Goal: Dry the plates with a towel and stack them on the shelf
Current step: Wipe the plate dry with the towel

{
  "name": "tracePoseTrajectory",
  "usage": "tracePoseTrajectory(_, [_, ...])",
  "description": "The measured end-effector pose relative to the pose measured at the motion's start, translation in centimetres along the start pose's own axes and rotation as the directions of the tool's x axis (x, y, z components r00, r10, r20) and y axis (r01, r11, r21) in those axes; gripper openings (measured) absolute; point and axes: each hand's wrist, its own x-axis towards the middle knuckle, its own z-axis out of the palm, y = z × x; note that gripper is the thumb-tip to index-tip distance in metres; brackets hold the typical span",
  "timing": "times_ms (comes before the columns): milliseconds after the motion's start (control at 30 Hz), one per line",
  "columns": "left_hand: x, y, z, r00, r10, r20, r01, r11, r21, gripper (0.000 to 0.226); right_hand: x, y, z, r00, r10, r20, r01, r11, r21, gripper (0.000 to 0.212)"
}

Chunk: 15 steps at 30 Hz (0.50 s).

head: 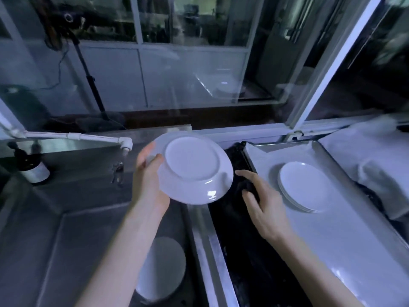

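My left hand (148, 173) grips a white plate (194, 169) by its left rim and holds it tilted, underside toward me, above the sink's right edge. My right hand (261, 196) rests on a dark towel (249, 187) lying on the black strip between sink and tray, its fingers curled around the cloth. A stack of white plates (305, 187) sits on the white tray-like shelf (332, 235) to the right. Another stack of plates (163, 269) stands low in the steel sink (66, 207), partly hidden by my left forearm.
A white tap pipe (88, 137) reaches over the sink from the left. A dark bottle (33, 169) stands at the sink's back left, and a small metal object (117, 171) lies near it. White cloth (376, 165) is heaped at the far right. Windows close off the back.
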Motion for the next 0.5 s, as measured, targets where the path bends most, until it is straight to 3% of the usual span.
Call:
tracePoseTrajectory(100, [-0.3, -1.0, 2.5, 0.997, -0.073, -0.007, 0.073, 0.997, -0.021, 0.032, -0.5, 1.6, -1.5, 0.990, -0.140, 0.006, 0.135, 0.950, -0.282, 0.046])
tracePoseTrajectory(233, [-1.0, -2.6, 5.9, 0.988, -0.155, 0.017, 0.155, 0.988, -0.008, 0.032, -0.2, 3.9, -3.2, 0.932, -0.306, -0.195, 0.167, 0.839, -0.518, 0.032])
tracePoseTrajectory(400, [-2.5, -4.4, 10.1, 0.953, -0.300, 0.050, 0.302, 0.952, -0.039, 0.032, -0.3, 6.7, -6.2, 0.865, -0.377, -0.331, 0.171, 0.841, -0.513, 0.022])
tracePoseTrajectory(500, [-3.2, -5.5, 12.4, 0.902, -0.398, 0.166, 0.411, 0.910, -0.051, 0.023, 0.4, 7.7, -8.5, 0.854, -0.323, -0.408, 0.108, 0.876, -0.469, 0.018])
